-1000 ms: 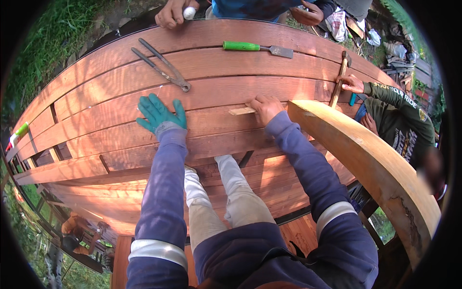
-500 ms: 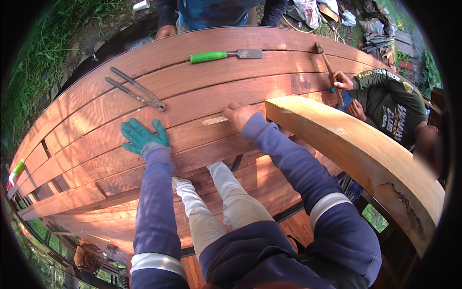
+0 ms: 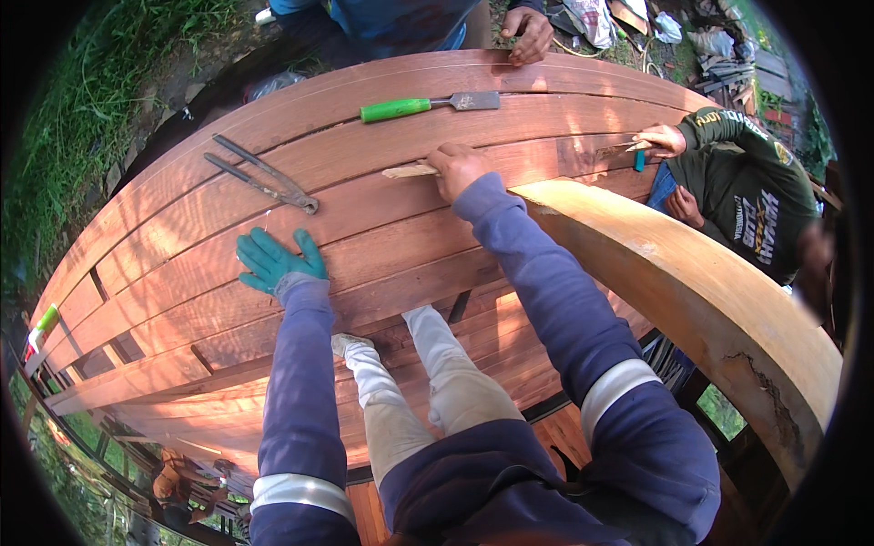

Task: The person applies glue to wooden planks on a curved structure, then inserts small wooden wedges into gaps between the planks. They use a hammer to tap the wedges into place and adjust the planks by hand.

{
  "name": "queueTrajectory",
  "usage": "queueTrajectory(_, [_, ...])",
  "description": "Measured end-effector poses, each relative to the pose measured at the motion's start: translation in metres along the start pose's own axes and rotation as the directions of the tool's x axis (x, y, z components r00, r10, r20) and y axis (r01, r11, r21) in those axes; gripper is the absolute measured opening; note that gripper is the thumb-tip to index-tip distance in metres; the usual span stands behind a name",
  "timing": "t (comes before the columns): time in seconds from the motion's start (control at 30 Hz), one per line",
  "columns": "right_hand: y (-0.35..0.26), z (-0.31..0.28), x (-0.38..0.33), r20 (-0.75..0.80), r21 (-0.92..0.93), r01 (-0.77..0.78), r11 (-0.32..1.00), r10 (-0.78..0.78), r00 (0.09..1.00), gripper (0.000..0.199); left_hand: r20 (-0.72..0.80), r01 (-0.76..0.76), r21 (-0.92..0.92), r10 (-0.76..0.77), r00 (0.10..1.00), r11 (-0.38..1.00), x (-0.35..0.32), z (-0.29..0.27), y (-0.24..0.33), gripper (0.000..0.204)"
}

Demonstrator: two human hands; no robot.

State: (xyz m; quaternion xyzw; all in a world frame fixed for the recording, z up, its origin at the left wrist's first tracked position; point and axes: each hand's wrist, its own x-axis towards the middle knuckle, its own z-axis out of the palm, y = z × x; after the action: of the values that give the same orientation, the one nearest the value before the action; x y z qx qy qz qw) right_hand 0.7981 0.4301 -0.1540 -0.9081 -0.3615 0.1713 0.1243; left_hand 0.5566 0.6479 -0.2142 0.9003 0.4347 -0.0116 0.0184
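Observation:
My left hand [image 3: 282, 259], in a green glove, lies flat with fingers spread on the curved surface of reddish-brown wooden planks [image 3: 364, 214]. My bare right hand [image 3: 458, 171] is closed on one end of a thin, pale wood splint [image 3: 410, 170], whose jagged free end points left. It is held over the planks, farther away than the left hand. Just beyond my left glove lie long-handled metal pincers [image 3: 264, 175], jaws toward me. A broad-bladed scraper with a green handle [image 3: 395, 109] rests on the boards beyond my right hand.
A thick curved timber [image 3: 674, 246] rises beside my right forearm. At the far edge a co-worker's hand [image 3: 528, 35] touches the planks. Another co-worker [image 3: 737, 196] at right grips a wooden-handled tool, its head blurred. Gaps [image 3: 127, 346] open between planks at left.
My right hand has moved farther away across the planks with the splint. The far co-worker's hand has come onto the edge. The right co-worker's tool has swung down. My left hand stays spread.

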Motion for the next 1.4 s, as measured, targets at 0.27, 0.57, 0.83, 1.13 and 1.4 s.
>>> queueTrajectory(0.27, [-0.012,-0.01,0.019,0.199,-0.149,-0.004,0.989,0.034,0.98,0.022,-0.034,-0.012,0.003,0.012,0.999,1.0,0.001,0.003,0.0,0.075])
queueTrajectory(0.57, [-0.016,-0.008,0.021,0.196,-0.166,-0.01,0.986,0.043,0.98,0.02,-0.057,-0.034,0.006,0.034,0.998,0.999,0.001,0.001,0.002,0.073])
queueTrajectory(0.83, [-0.029,-0.013,0.012,0.184,-0.101,-0.075,0.992,0.093,0.979,0.019,-0.036,-0.025,0.017,0.025,0.999,1.0,0.002,0.002,0.0,0.074])
queueTrajectory(1.13, [-0.022,0.009,-0.054,-0.079,0.236,-0.275,0.932,0.3,0.95,0.011,-0.033,-0.02,0.034,0.021,0.999,0.999,0.001,0.001,0.001,0.073])
queueTrajectory(1.4, [-0.014,0.009,-0.054,0.28,-0.07,-0.373,0.925,0.377,0.883,0.029,-0.054,-0.036,0.045,0.039,0.998,0.998,0.001,0.005,0.0,0.072])
